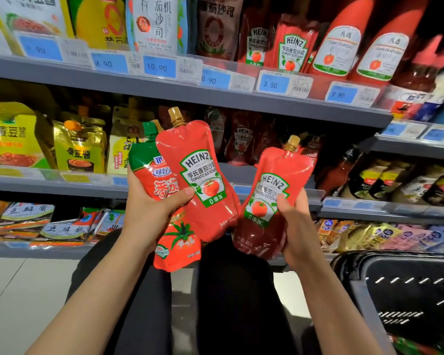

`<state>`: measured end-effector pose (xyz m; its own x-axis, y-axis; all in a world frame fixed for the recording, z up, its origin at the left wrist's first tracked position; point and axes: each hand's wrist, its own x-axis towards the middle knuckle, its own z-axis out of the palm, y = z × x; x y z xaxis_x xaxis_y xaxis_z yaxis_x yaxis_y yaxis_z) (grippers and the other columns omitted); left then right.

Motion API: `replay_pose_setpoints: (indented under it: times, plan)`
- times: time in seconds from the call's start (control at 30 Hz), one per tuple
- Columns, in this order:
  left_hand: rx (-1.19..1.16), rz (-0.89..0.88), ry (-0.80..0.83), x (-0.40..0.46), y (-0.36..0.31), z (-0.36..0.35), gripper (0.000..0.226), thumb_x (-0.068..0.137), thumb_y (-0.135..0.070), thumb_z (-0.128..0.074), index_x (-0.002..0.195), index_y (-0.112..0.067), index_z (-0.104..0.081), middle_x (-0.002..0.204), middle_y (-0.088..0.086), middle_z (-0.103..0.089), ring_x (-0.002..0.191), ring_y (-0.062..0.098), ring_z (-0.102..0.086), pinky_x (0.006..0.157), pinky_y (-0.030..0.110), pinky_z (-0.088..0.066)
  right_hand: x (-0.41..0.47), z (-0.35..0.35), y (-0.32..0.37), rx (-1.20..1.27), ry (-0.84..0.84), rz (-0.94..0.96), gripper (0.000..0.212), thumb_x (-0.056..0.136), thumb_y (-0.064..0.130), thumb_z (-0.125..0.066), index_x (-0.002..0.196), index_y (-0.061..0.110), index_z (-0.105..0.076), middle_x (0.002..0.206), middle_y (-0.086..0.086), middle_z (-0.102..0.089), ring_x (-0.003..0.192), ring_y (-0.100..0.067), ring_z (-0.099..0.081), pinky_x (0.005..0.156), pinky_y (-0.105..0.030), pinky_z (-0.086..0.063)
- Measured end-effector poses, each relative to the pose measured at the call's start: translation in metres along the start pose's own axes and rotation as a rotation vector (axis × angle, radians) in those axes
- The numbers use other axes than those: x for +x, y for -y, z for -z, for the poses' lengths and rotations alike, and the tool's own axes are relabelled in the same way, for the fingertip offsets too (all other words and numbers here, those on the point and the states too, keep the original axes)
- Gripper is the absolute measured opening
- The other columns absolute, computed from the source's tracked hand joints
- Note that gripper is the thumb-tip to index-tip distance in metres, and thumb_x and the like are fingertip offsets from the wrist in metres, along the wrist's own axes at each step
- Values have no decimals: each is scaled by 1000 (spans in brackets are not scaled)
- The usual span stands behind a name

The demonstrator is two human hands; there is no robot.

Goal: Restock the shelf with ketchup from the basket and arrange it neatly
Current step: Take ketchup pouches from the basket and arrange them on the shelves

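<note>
Head view shows the left hand [149, 213] gripping two ketchup pouches [190, 180] and the right hand [296, 224] one pouch [269, 201] before the middle shelf's front edge [267, 193]; soft, glossy, probably slippery, they look safest held mid-body.

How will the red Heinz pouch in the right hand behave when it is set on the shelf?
The red Heinz spout pouch in the right hand looks soft and creased, so probably floppy. Its glossy film may be slippery. It may tip unless leaned on neighbours.

One head-worn camera looks forward and down, close to stocked shelves [180, 92] straight ahead.
</note>
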<state>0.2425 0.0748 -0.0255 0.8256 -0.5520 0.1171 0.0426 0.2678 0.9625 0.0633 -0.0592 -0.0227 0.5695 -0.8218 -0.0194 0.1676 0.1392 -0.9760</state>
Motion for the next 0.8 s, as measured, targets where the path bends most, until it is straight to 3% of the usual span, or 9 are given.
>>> replay_pose_setpoints:
  times: [0.07, 0.13, 0.27, 0.4, 0.47, 0.57, 0.67, 0.73, 0.8]
  plan:
    - [26, -12, 7, 3, 2, -2, 87, 57, 2, -85, 127, -24, -40, 110, -1, -67, 95, 15, -69, 77, 34, -58, -3, 2, -15, -127, -74, 28, 61, 81, 11, -70, 135, 19, -41, 110, -3, -69, 102, -21, -67, 87, -42, -55]
    - [45, -7, 21, 7, 3, -3, 95, 56, 0, -85, 135, -20, -35, 113, 2, -67, 96, 18, -69, 77, 36, -58, -2, 4, -23, -219, -107, 38, 73, 69, 5, -79, 132, 13, -43, 108, -5, -69, 98, -21, -68, 83, -39, -57]
    - [131, -13, 37, 24, 1, -1, 91, 57, -3, -88, 132, -21, -39, 112, 1, -68, 95, 15, -69, 82, 39, -58, 18, 5, -21, -222, -114, 36, 58, 66, -1, -80, 113, 17, -52, 96, -6, -72, 86, -18, -71, 71, -33, -60]
    - [296, -48, 32, 45, 4, 1, 87, 49, -17, -90, 122, -24, -44, 101, -10, -70, 93, 12, -69, 87, 47, -55, 58, 0, -16, -186, -80, 79, 72, 70, -10, -74, 127, 22, -42, 91, 3, -73, 85, -12, -71, 69, -26, -57]
    - [382, -54, 24, 52, 10, 4, 91, 47, -23, -93, 124, -24, -44, 99, -14, -70, 91, 10, -69, 88, 48, -54, 81, -2, -15, -131, -95, 83, 67, 74, -10, -71, 127, 21, -43, 94, 0, -71, 85, -14, -70, 68, -26, -57]
    - [498, -65, 13, 58, 17, 10, 107, 41, -45, -89, 133, -29, -37, 107, -11, -68, 95, 14, -68, 89, 47, -53, 113, -7, -21, -92, -81, 79, 51, 75, -11, -68, 110, 23, -51, 99, -9, -68, 83, -17, -69, 69, -32, -57]
    - [601, -96, 14, 62, 19, 13, 103, 42, -44, -87, 131, -39, -34, 100, -20, -65, 91, 10, -66, 88, 41, -51, 144, -18, -29, -51, -76, 44, 50, 75, -14, -67, 104, 23, -50, 90, -4, -68, 74, -11, -70, 66, -29, -57]
    - [625, -120, 24, 66, 21, 13, 103, 44, -35, -93, 128, -42, -33, 94, -27, -61, 85, -5, -63, 82, 29, -50, 166, -24, -30, -33, -120, 29, 53, 74, -16, -67, 107, 20, -45, 88, -2, -67, 71, -8, -69, 69, -30, -58]
    - [626, -138, 39, 69, 23, 14, 102, 51, -23, -94, 127, -45, -30, 91, -32, -57, 79, -16, -59, 73, 12, -45, 186, -29, -29, -59, -156, 11, 59, 74, -11, -71, 117, 14, -39, 96, -8, -67, 82, -18, -68, 79, -40, -57]
